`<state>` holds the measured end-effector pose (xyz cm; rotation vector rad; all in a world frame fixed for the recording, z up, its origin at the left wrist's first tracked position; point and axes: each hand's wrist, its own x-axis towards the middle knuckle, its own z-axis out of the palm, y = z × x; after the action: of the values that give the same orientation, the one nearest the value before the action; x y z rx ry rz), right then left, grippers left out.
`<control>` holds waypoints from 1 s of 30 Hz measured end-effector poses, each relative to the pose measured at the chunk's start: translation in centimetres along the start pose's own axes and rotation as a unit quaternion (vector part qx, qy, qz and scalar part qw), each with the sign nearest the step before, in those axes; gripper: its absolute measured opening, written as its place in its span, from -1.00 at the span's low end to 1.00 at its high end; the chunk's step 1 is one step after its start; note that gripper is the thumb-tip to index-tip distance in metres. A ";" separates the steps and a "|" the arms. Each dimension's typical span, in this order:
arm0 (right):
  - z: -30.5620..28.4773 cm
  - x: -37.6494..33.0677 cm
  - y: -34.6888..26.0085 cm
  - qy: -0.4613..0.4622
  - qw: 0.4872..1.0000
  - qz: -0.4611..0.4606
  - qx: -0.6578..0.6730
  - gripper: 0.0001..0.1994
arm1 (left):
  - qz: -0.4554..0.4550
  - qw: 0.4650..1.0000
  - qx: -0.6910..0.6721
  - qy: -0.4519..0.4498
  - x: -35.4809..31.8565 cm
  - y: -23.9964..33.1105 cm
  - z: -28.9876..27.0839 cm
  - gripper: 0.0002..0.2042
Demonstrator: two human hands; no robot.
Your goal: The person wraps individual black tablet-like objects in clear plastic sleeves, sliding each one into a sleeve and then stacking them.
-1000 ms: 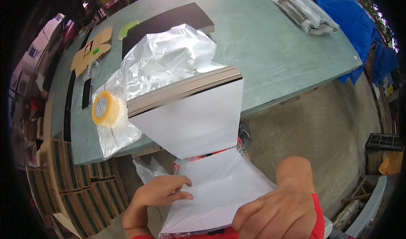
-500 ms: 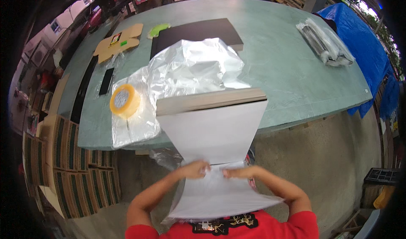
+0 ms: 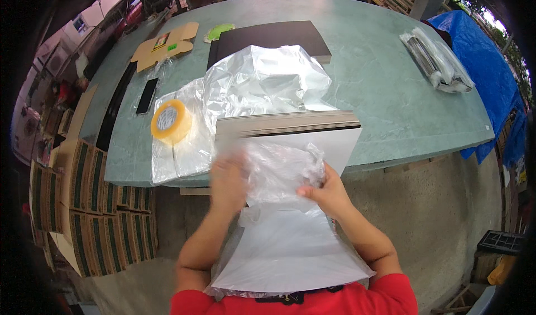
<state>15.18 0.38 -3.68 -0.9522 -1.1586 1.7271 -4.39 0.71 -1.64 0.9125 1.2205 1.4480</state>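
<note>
Bare concrete floor [image 3: 435,214] lay under the person, whose red sleeves were cut off by the lower edge of the view. Nearest the body, a wide white sheet [image 3: 290,253] sloped up from the lap toward the table, its lower corners hidden behind the forearms. Over its upper part hung a crumpled clear plastic bag [image 3: 279,172], gathered between both hands just in front of the table's near edge. The left hand [image 3: 229,181] was smeared by motion, so its fingers seemed pressed into the film, though whether they were closed on it could not be told. The right hand [image 3: 324,192] showed more sharply, its fingers pinching the bag's right side. Behind the bag, a flat pale board [image 3: 287,124] lay at the edge of the green table [image 3: 379,103], the white sheet apparently hanging from it; the join was covered by the plastic. Just left of the board, a yellow tape roll [image 3: 170,121] rested on loose clear film [image 3: 184,153] that drooped over the edge. More bunched clear plastic [image 3: 262,83] sat on top beyond the board, partly hiding a black panel [image 3: 268,36]. Farther left lay a flattened cardboard carton [image 3: 164,44], and far right a wrapped bundle [image 3: 435,61], its contents hard to make out. Stacked boxes [image 3: 84,203] stood below the table's left side.
</note>
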 end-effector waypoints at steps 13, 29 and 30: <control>-0.1 -0.3 -3.9 -0.122 0.946 -0.178 -0.241 -0.68 | 0.138 0.859 0.342 -0.355 0.8 5.9 0.2 -0.84; -1.2 0.3 -2.1 -0.140 0.918 0.072 0.363 -0.83 | -0.117 0.964 0.159 -0.176 -0.8 3.1 -3.6 -0.96; -1.8 0.1 -2.3 -0.118 0.932 0.061 0.336 -0.85 | -0.102 0.957 0.236 -0.137 0.8 3.0 -7.6 -0.96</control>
<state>17.28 1.55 -1.98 -0.4039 -0.5641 2.1736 -12.44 -0.21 -0.34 1.2188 1.4260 0.8425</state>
